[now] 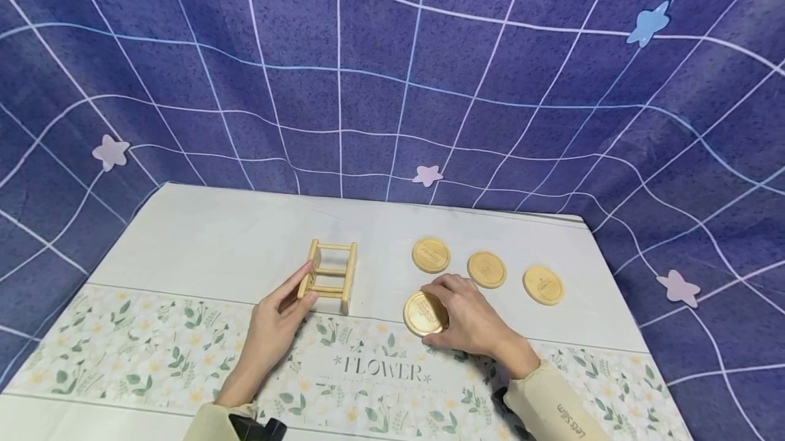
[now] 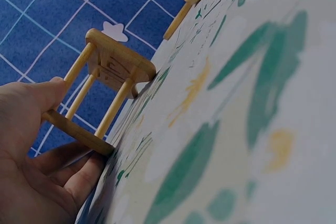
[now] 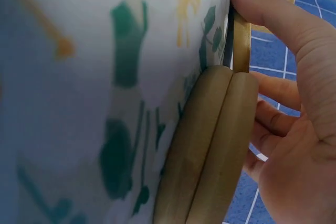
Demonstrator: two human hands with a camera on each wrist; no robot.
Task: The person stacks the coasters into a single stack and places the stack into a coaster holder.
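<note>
In the head view my left hand (image 1: 276, 328) pinches a small wooden coaster rack (image 1: 331, 270) by its left side, thumb in front and fingers behind. The left wrist view shows the rack's rounded end panels (image 2: 121, 59) joined by thin dowels. To the right, my right hand (image 1: 463, 315) grips the edge of a round wooden coaster (image 1: 422, 315) with engraved lettering, its fingers and thumb curled at the right side. Seen edge-on in the right wrist view, the coaster (image 3: 241, 45) lies between thumb and fingers. Whether it touches the table is unclear.
Beyond my right hand lie three more coasters, a left one (image 1: 431, 255), a middle one (image 1: 487, 269) and a right one (image 1: 543, 285). A floral runner (image 1: 202, 352) crosses the white table (image 1: 214, 236). A blue grid-patterned curtain (image 1: 368, 86) hangs behind and at the sides.
</note>
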